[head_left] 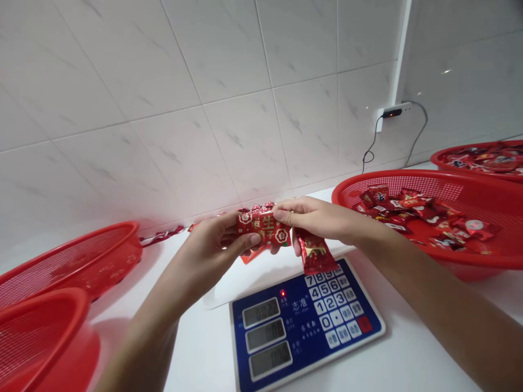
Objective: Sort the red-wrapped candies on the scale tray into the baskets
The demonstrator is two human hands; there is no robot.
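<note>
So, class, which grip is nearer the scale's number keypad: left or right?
Right. The right grip is just above the number keypad in the picture; the left grip is farther off, up and to the left, holding a flowered red packet.

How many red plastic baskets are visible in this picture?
4. On the left are the near left basket and the far left basket; on the right, the front right basket and the back right basket. Others may be outside the view.

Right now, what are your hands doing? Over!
Left hand, right hand: both gripping patterned red packet. Second red packet: in right hand, hiding part of scale keypad.
</note>
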